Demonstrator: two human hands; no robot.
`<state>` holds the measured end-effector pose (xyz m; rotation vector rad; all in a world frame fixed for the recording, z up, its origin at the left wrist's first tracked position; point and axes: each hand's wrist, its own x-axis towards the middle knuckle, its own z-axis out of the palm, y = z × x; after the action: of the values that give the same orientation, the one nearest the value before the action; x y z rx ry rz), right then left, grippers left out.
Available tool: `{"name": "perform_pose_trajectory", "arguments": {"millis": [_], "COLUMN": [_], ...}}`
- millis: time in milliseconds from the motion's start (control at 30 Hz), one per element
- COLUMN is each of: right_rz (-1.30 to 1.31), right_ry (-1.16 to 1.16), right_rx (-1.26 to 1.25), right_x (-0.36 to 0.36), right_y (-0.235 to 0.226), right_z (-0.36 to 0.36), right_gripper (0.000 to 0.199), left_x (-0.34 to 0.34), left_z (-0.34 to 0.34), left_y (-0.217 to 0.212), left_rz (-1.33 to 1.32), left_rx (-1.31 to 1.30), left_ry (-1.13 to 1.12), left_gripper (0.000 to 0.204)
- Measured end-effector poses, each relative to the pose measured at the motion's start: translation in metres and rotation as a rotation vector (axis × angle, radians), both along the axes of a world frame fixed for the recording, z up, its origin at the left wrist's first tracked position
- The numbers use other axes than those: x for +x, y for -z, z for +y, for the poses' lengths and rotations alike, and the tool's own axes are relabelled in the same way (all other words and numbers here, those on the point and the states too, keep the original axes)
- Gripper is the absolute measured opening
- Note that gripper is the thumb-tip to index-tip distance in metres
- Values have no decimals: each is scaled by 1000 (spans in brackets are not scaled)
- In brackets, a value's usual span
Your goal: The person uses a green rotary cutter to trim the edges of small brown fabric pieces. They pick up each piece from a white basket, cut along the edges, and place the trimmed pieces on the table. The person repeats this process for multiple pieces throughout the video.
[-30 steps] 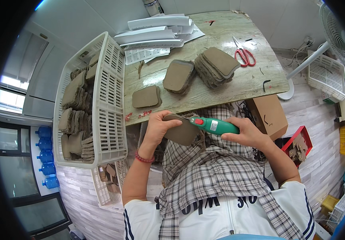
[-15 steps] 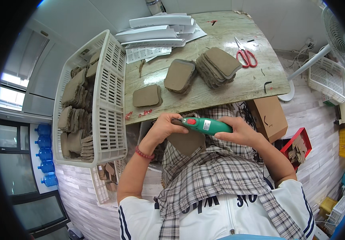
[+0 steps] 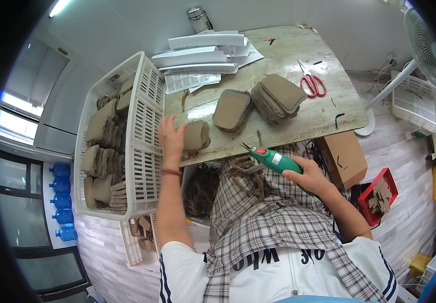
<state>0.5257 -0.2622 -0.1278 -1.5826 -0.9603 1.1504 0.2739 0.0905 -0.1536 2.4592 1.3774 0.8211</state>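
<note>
My left hand (image 3: 171, 135) is over the table's front left corner, fingers spread and empty. Its thumb is beside a small stack of brown, rounded fabric-like pieces (image 3: 195, 134). My right hand (image 3: 310, 175) grips green electric scissors (image 3: 277, 161) with a red button, their blades pointing up and left above my lap. Brown trimmed strips (image 3: 252, 174) lie on the checked apron (image 3: 258, 222) under the blades. Farther right on the table are a medium stack of brown pieces (image 3: 232, 110) and a taller stack (image 3: 280, 96).
A white plastic crate (image 3: 149, 116) full of brown pieces stands left of the table (image 3: 324, 113). Papers (image 3: 205, 53) and red-handled scissors (image 3: 313, 85) lie farther back. A cardboard box (image 3: 346, 159) and a red tray (image 3: 367, 202) are at the right. Dark scraps (image 3: 202, 189) fill a bin below.
My left hand has gone from the scissors' tip to the small stack at the left and no longer holds a brown piece. The green electric scissors remain in my right hand.
</note>
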Motion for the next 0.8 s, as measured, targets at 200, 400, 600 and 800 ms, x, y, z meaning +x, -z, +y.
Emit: {"name": "perform_pose_trajectory", "arguments": {"millis": [200, 400, 600, 800], "right_rz": [-47, -22, -110, -223], "right_ry": [76, 172, 199, 210], "right_rx": [-55, 16, 74, 102], "right_x": [0, 0, -3, -15], "right_y": [-3, 2, -4, -20], "right_z": [-6, -12, -4, 9], "right_gripper": [31, 37, 36, 36], "left_x": [103, 115, 102, 101], "left_z": [-63, -84, -99, -140], "left_y": [20, 17, 5, -18], "left_rz": [143, -228, -925, -1732], "left_rx": [80, 122, -561, -947], "left_ry": [52, 24, 48, 109], "left_gripper": [61, 48, 37, 50]}}
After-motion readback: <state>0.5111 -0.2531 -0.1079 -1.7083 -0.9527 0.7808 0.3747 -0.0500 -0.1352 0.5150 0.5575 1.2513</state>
